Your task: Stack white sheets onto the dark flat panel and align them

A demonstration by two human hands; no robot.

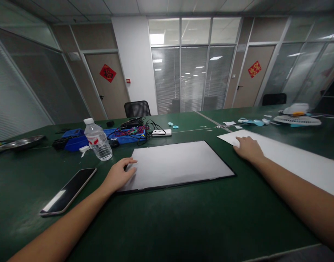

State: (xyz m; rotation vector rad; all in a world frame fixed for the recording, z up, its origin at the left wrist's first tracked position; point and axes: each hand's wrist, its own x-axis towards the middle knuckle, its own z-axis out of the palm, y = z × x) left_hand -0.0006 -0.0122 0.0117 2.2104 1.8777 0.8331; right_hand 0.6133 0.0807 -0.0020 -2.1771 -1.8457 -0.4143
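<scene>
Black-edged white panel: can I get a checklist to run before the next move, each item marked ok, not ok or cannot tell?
1. Panel lying flat on the green table: ok.
2. Left hand at the panel's left edge: ok.
3. Its grip secure: cannot tell.
4. Both hands on the panel: not ok; right hand is on the white sheet.
5. Phone apart from the panel: ok.
6. Bottle capped: ok.
</scene>
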